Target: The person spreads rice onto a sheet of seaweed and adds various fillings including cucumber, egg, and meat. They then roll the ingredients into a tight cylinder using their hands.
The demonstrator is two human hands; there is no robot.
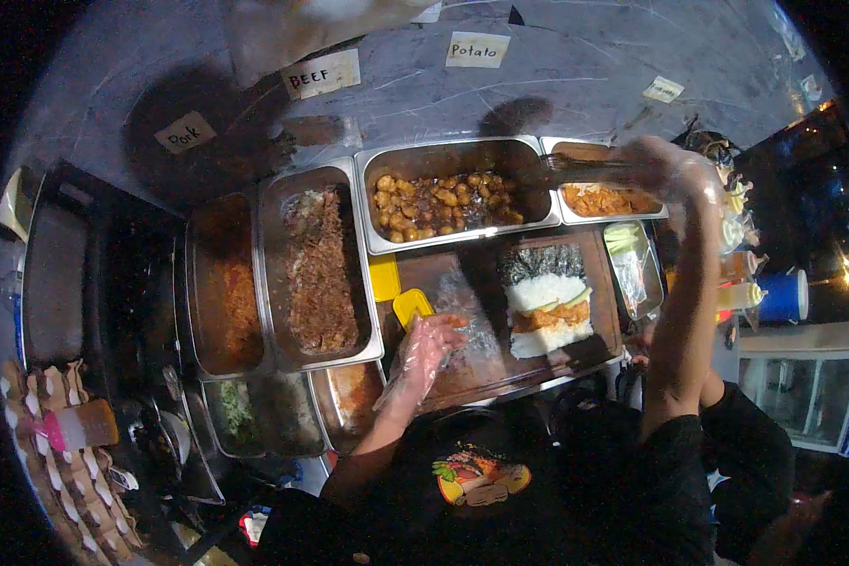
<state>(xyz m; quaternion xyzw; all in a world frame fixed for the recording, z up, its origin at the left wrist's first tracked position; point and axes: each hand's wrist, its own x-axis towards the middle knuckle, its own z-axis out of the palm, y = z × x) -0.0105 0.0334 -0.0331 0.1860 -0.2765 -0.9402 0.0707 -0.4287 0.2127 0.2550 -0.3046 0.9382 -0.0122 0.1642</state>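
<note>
My left hand (428,347), in a clear plastic glove, is over the left part of a brown cutting board (460,385), fingers apart and holding nothing I can see. Beside its fingertips is a yellow plastic piece (412,305). My raised right hand (679,170), also gloved and blurred, grips a dark utensil, seemingly tongs (587,168), which reaches across the small pan of orange shredded filling (601,200). On the board's right side lies a nori sheet (541,262) spread with white rice (548,289). Across the rice run an orange filling (548,317) and a green cucumber-like strip (559,301).
Steel pans hold glazed potatoes (446,205), brown shredded meat (322,283) and reddish filling (237,304). A small tray (633,269) has green sticks. Squeeze bottles (739,293) stand right. Another person's dark sleeve (746,424) is close to my right arm. Egg cartons (71,481) are at left.
</note>
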